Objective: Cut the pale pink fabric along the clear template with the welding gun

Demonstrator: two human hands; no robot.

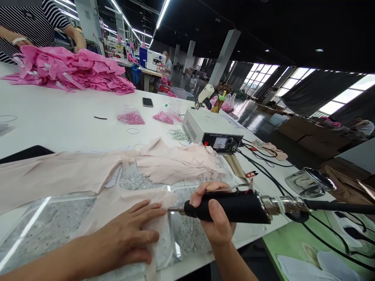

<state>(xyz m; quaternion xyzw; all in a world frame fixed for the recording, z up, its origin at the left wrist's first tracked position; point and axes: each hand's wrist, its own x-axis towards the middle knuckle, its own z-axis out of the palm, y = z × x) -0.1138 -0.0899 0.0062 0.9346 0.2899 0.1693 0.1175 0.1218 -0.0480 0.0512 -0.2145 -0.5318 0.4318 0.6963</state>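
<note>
My left hand lies with its fingers spread on a pale pink cloth piece, pressing it on the clear textured mat. Wrapped round a black handheld tool is my right hand. The tool's thin metal tip points left and meets the cloth edge beside my left fingertips. A cable runs from the tool's rear to the right. Behind my hands lies a pile of pale pink cloth pieces, and a longer cloth stretch is at the left.
A control box with a lit red switch stands behind the pile. Bags of pink bits, a glass jar and black cables surround the work area. Across the table, a person in stripes handles a bright pink cloth heap.
</note>
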